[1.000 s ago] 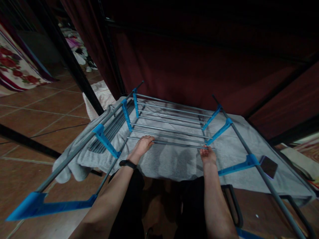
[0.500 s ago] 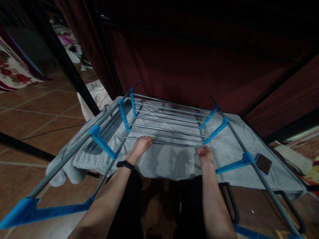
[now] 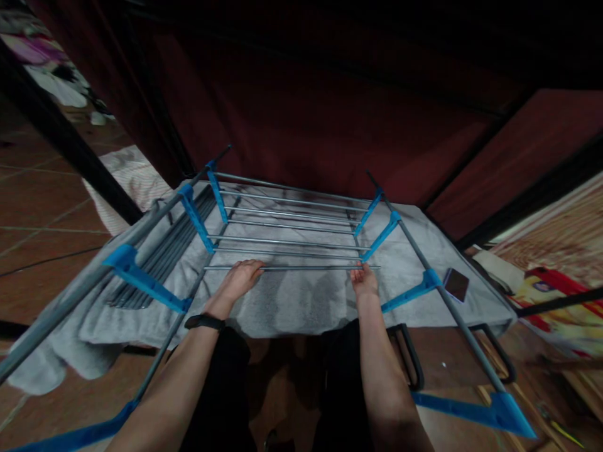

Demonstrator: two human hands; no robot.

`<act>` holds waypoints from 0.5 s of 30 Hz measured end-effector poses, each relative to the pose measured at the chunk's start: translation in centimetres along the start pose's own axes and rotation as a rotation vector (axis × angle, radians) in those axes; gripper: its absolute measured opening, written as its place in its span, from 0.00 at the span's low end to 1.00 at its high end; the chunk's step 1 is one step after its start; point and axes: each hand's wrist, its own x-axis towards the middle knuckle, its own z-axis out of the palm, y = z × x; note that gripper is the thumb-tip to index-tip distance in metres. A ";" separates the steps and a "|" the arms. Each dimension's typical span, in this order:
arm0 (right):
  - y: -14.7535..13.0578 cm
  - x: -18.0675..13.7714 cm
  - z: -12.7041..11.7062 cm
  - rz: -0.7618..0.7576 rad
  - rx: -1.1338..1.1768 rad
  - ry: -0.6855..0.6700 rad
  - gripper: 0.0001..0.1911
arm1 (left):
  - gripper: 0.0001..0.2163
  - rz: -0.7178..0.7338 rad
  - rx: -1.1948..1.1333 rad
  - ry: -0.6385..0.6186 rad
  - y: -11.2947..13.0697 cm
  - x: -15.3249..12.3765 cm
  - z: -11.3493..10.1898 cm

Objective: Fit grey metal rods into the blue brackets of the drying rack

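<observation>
A drying rack frame (image 3: 409, 232) of grey tubes and blue plastic brackets lies over a grey towel (image 3: 301, 301) on the floor. Both my hands hold one thin grey metal rod (image 3: 301, 268) level across the frame's near side. My left hand (image 3: 238, 280), with a black wristband, grips the rod near its left end. My right hand (image 3: 363, 282) pinches it near its right end, beside a blue bracket (image 3: 381, 235). Several rods are fitted between the brackets beyond it.
A bundle of loose grey rods (image 3: 160, 251) lies on the towel at the left. A small dark phone-like object (image 3: 456, 284) rests at the right. Dark red curtains hang behind. A black U-shaped tube (image 3: 409, 358) lies near my right knee on the tiled floor.
The view has swung to the right. Both hands have kept hold of the rod, which now lies more level across the frame.
</observation>
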 end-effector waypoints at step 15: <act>0.5 0.6 0.7 -0.030 0.064 -0.036 0.08 | 0.15 -0.021 0.113 0.049 -0.9 0.3 -0.6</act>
